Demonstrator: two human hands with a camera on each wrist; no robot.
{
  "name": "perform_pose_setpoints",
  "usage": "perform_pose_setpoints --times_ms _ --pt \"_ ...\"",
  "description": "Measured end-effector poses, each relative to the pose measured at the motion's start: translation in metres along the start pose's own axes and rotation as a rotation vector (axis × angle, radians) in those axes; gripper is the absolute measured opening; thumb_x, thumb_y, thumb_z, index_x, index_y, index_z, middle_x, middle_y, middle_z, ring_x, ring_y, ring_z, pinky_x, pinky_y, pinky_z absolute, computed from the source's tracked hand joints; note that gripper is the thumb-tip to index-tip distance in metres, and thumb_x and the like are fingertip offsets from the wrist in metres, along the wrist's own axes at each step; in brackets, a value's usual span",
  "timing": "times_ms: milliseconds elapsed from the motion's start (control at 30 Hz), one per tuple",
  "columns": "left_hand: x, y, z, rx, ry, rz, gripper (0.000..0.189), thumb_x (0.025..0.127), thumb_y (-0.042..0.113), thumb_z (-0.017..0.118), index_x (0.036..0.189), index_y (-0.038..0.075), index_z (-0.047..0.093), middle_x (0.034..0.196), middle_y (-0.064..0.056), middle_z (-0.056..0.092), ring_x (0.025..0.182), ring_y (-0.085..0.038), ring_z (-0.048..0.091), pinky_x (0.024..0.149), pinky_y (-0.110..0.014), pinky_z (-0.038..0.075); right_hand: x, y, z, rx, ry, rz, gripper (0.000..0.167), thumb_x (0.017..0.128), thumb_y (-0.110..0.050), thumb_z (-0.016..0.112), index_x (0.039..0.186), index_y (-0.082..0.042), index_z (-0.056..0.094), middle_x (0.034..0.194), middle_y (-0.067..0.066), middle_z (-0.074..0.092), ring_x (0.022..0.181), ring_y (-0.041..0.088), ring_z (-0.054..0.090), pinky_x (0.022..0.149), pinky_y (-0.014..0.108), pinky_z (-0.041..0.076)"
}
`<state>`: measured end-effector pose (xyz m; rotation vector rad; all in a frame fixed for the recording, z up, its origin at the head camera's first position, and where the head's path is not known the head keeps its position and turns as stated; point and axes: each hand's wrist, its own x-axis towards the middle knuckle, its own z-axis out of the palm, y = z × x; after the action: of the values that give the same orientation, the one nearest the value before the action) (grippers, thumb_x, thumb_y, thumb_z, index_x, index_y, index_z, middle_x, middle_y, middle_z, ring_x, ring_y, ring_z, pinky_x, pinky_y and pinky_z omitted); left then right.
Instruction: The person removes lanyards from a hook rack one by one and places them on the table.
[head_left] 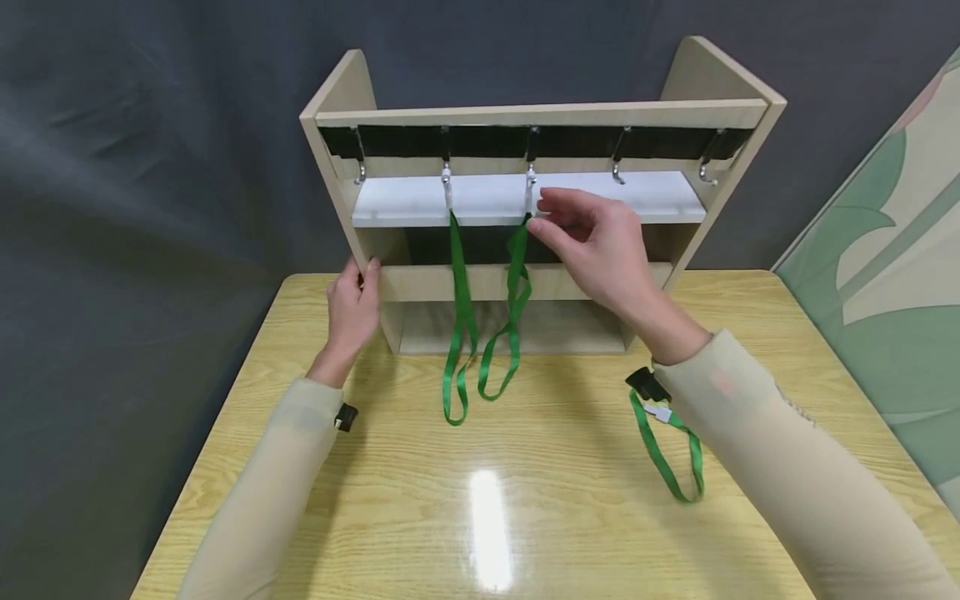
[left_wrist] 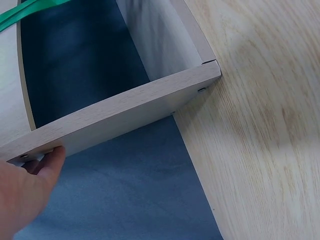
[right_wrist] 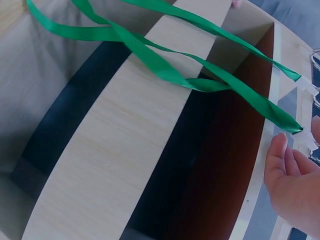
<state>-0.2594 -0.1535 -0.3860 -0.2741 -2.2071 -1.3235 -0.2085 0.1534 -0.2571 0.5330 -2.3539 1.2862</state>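
Nearer right hand (head_left: 606, 242) appears released, contact unclear; middle hook (head_left: 531, 177); its green lanyard (head_left: 513, 333) immediately left, long axis near-vertical.

green lanyards (head_left: 465, 308): smooth, satiny cloth; hooks (head_left: 617, 173): shiny metal; rack (head_left: 423, 284): matt wood; table (head_left: 375, 483): glossy, wood-grained.

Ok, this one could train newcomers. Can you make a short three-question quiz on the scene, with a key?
1. How many hooks line the front of the rack?
2. True or false: every green strap hangs from a hook.
3. Which hand touches the rack's left side panel?

Key:
1. Five.
2. False: two hang, but one green strap lies on the table.
3. The left hand.
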Motion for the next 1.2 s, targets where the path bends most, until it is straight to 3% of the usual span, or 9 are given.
perform_pose_setpoints --times_ms 300,433,733,1200 --pt "-0.003 0.001 0.0 -0.002 -0.017 -0.021 0.039 0.101 0.031 0.044 0.111 -0.003 0.06 0.101 -0.019 0.065 0.089 -0.028 0.062 0.071 -0.044 0.049 0.007 -0.008 0.002 -0.034 -0.076 0.012 0.038 0.091 -0.021 0.068 0.124 -0.003 0.063 0.109 0.006 0.067 0.092 0.013 0.063 0.079 0.026 0.05" --pt "-0.002 0.001 -0.001 -0.005 -0.017 -0.019 0.039 0.101 0.03 0.044 0.112 -0.004 0.06 0.102 -0.02 0.065 0.089 -0.029 0.062 0.071 -0.045 0.049 0.01 -0.01 0.002 -0.033 -0.114 0.029 0.04 0.093 -0.022 0.064 0.126 -0.001 0.06 0.112 0.006 0.066 0.09 0.013 0.062 0.072 0.025 0.051" --pt "0.0 0.003 -0.001 -0.005 -0.025 -0.015 0.039 0.101 0.032 0.044 0.111 -0.003 0.06 0.102 -0.02 0.065 0.09 -0.028 0.063 0.071 -0.044 0.051 0.017 -0.013 -0.004 0.031 -0.137 0.076 0.03 0.093 -0.022 0.064 0.114 -0.001 0.066 0.101 0.006 0.068 0.083 0.013 0.063 0.063 0.023 0.049" --pt "-0.001 0.002 -0.002 0.0 -0.023 -0.021 0.038 0.101 0.033 0.045 0.111 0.0 0.06 0.102 -0.019 0.065 0.09 -0.026 0.062 0.071 -0.043 0.05 0.012 -0.02 -0.011 0.022 -0.168 0.082 0.03 0.093 -0.025 0.064 0.114 -0.003 0.067 0.101 0.005 0.068 0.083 0.014 0.064 0.063 0.023 0.048"
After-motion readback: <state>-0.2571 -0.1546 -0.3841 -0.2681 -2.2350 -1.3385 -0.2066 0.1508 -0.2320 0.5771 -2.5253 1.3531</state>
